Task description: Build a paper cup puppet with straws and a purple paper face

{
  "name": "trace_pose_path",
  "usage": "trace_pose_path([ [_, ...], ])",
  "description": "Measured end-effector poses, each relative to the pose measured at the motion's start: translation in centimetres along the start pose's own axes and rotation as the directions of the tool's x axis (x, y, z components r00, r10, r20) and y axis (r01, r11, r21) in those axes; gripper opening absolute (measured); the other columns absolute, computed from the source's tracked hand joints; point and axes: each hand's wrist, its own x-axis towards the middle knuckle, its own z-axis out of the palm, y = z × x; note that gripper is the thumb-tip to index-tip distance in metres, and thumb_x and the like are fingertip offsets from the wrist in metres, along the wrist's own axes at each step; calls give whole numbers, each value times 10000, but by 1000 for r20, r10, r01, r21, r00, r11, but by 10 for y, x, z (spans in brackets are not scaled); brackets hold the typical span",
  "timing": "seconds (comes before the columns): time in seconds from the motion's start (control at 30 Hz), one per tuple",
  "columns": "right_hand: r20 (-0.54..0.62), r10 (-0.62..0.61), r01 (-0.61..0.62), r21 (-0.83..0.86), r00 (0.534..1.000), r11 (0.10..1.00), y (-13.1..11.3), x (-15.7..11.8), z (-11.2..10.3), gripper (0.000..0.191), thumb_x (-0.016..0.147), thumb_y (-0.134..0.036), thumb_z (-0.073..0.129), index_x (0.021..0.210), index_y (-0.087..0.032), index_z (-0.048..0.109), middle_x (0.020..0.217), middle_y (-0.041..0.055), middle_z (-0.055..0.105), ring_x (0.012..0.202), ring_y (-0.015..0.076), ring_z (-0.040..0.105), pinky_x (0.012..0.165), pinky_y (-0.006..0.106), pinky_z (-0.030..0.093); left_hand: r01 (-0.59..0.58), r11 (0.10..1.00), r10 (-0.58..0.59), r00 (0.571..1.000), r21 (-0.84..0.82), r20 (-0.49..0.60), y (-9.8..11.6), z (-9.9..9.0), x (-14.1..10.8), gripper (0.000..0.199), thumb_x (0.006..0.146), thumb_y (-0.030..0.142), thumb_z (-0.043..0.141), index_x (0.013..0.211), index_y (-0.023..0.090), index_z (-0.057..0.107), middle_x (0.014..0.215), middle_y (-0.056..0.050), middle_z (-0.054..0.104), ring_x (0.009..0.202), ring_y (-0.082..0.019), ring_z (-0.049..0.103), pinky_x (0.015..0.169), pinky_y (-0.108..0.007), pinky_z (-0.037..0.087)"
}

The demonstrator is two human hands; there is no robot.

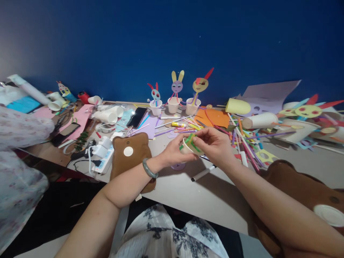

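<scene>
A paper cup [185,149] is up in both hands above the near part of the table. The left hand [174,150] curls around its side, thumb and fingers closing on the wall, while the right hand [216,145] pinches a green strip [191,138] at the rim between thumb and fingertips. The cup's mouth points upward and its long axis looks tilted (fingers hide too much of it to tell the exact lean).

Below the cup is the pale grey table [172,184], with a purple paper disc [178,167] and, on the cup's near side, a white marker [203,173] with a black end. Left of the cup lies a brown bear-shaped mat [130,152], with a power strip [105,161] farther left. Beyond the cup are loose pens, orange paper [213,117] and three cups [174,106] in a row, each bearing a rabbit figure. A plain dark blue wall [161,39] rises behind them. Far left of the cup, another person's flowered sleeve [24,123] reaches over the table (the hand is hard to make out).
</scene>
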Motion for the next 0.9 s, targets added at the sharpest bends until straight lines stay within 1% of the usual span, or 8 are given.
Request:
trace_pose_path([
  [0.1,-35,-44,42,-57,998,997,2,1,-1,129,743,-289,762,766,-222,654,733,12,684,644,157,611,638,304,516,-2,999,2,1000,-47,-7,1,1,-2,714,622,306,913,1228,188,554,1230,-92,646,1121,-259,627,999,-422,484],
  [0.23,-101,-93,80,-124,991,989,3,3,-2,108,732,-272,729,742,-222,633,725,9,687,670,169,633,671,318,520,-11,993,9,1000,-121,-13,2,0,-1,699,635,381,914,1190,196,532,1184,-79,648,1084,-236,633,983,-386,484],
  [0.4,-129,-74,56,-143,989,988,4,5,-3,100,744,-289,704,738,-225,627,722,18,688,678,186,642,672,339,515,-74,987,74,997,-141,-4,-4,-2,2,693,647,480,910,1152,211,519,1214,-85,628,1126,-241,625,992,-392,493],
  [0.5,-135,-61,42,-139,989,989,7,6,-5,107,752,-302,701,753,-227,624,732,22,684,677,191,639,660,345,509,-154,984,154,988,-93,-7,-5,-4,3,702,664,509,895,1187,214,529,1254,-103,615,1163,-253,615,1007,-407,496],
  [0.63,-126,-110,86,-179,986,980,6,5,-7,93,764,-292,694,768,-233,623,751,26,696,698,200,652,689,357,518,-243,965,249,967,95,-60,1,-8,1,627,687,501,883,1152,196,593,1229,-112,633,1203,-269,597,1072,-429,463],
  [0.7,-113,-149,123,-209,982,970,4,3,-5,90,768,-291,696,769,-236,625,765,31,708,707,203,660,700,359,524,-219,966,229,971,134,-66,5,-9,0,509,765,484,824,1115,190,602,1186,-104,644,1172,-251,602,1032,-399,483],
  [0.77,-94,-177,152,-225,980,962,2,0,-3,93,771,-293,699,764,-240,623,762,32,713,699,201,662,695,354,528,-153,978,161,986,141,-43,7,-9,0,372,843,431,743,1082,188,594,1135,-85,646,1095,-218,611,943,-348,511],
  [0.9,-82,-176,152,-241,981,959,1,0,-2,111,772,-308,708,756,-245,617,740,27,705,686,197,661,692,347,535,-12,995,13,1000,103,-7,7,-9,2,190,840,254,652,990,182,561,1001,-30,620,895,-149,593,791,-272,503],
])
